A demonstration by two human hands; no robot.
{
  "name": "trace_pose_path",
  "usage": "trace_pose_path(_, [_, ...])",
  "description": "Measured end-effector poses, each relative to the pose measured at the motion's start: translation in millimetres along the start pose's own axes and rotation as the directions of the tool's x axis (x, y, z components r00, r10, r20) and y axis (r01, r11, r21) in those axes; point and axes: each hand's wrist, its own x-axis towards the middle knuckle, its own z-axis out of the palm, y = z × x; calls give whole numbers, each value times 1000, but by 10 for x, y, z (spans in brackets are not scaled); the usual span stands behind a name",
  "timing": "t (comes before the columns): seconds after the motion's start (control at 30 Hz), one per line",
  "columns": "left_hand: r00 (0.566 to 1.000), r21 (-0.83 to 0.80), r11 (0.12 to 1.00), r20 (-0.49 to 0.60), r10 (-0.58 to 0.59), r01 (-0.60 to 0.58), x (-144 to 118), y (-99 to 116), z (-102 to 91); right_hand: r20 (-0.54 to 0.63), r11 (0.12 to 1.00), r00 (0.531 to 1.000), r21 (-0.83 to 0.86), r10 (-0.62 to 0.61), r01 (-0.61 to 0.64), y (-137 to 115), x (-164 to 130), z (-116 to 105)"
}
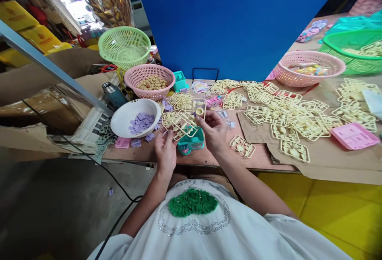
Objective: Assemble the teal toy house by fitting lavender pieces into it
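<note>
Both hands are holding 1 cream plastic sprue frame [185, 123] up above the near edge of the worktop [209, 157]. The left hand [165, 148] is pinching the frame's lower left corner with its fingers closed on the rim, and the right hand [214, 130] is gripping the right side, thumb and fingertips narrowed on a small round part near the top right corner. The frame is looking like a pale yellow rectangular grid, thin rails joining several small moulded pieces, tilted with its left end lower. Whether a 2nd frame is lying behind it in the grasp cannot be told.

Directly beneath the hands, a teal toy case [191, 142] is sitting on the worktop. Just left of the left hand, a white bowl [123, 121] is holding purple square pieces [141, 122], with a few more purple and pink bits scattered at its foot. Beyond the left hand, a pink basket [149, 74] is carrying tan round pieces, and a green basket [124, 46] is standing behind that. Just right of the right hand, a single loose frame [242, 146] is lying flat, and farther right a big spread of cream frames [289, 115] is covering cardboard sheets. Well to the right, a pink tray [353, 135] is lying near the edge, and another pink basket [308, 69] is sitting farther back.
</note>
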Motion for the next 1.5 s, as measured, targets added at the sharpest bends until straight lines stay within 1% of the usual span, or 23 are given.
trace_pose_path(0.1, [1000,-59,998,12,2,-2,-45,-19,123,8,997,997,-28,-76,77,36,-20,98])
trace_pose_path(0.2, [1000,-91,996,16,-6,8,-62,-14,178,29,986,988,-56,-154,156,75,-38,142])
trace_pose_path(0.3, [999,-99,995,30,-21,23,-31,-3,143,40,977,981,-99,-188,191,83,9,77])
trace_pose_path(0.37, [999,-114,993,30,-31,34,7,3,93,81,962,977,-179,-196,208,65,86,-20])
trace_pose_path(0.43, [999,-120,992,42,-27,32,45,5,47,228,922,957,-302,-176,242,31,169,-119])
trace_pose_path(0.47, [998,-118,993,52,-19,25,62,4,31,330,898,932,-349,-149,267,10,202,-157])
trace_pose_path(0.53, [998,-116,993,65,2,5,87,-3,17,507,870,857,-377,-93,317,-35,230,-192])
trace_pose_path(0.6, [998,-126,992,57,12,-5,99,-20,23,589,876,804,-343,-81,340,-74,201,-172])
trace_pose_path(0.67, [999,-137,991,33,7,-3,99,-45,45,592,868,796,-325,-123,375,-97,133,-124])
trace_pose_path(0.77, [999,-127,992,34,0,4,81,-81,81,555,781,798,-380,-236,495,-108,55,-83])
trace_pose_path(0.83, [998,-106,994,63,18,-11,67,-90,78,534,716,797,-436,-281,545,-122,82,-118])
trace_pose_path(0.9, [993,-68,996,90,72,-66,63,-79,27,564,671,775,-460,-285,581,-159,181,-203])
trace_pose_path(0.93, [989,-31,994,100,112,-109,68,-66,-18,610,647,743,-453,-276,613,-185,244,-255])
trace_pose_path(0.97, [981,20,987,116,155,-159,77,-52,-74,676,620,692,-435,-254,653,-212,308,-306])
trace_pose_path(1.07, [938,230,922,228,261,-313,121,-11,-262,855,518,504,-378,-123,767,-261,436,-409])
trace_pose_path(1.1, [917,308,880,287,275,-360,136,-5,-314,887,473,456,-371,-75,799,-256,451,-420])
trace_pose_path(1.13, [894,385,826,349,283,-412,148,-6,-355,906,422,421,-370,-31,828,-240,453,-421])
trace_pose_path(1.2, [837,511,683,461,295,-522,168,-27,-400,923,327,383,-371,29,869,-183,435,-404])
trace_pose_path(1.27, [777,574,537,550,307,-619,187,-78,-402,926,279,373,-373,55,885,-116,404,-384])
trace_pose_path(1.3, [749,582,482,583,315,-655,198,-111,-392,925,276,376,-376,55,885,-89,388,-379])
trace_pose_path(1.37, [710,584,409,626,324,-701,221,-173,-361,921,313,389,-378,31,871,-61,359,-387])
trace_pose_path(1.43, [688,582,371,649,325,-724,238,-199,-335,902,378,431,-390,-27,839,-76,333,-426])
trace_pose_path(1.5, [685,584,362,650,329,-727,243,-163,-347,856,427,508,-425,-98,798,-134,309,-498])
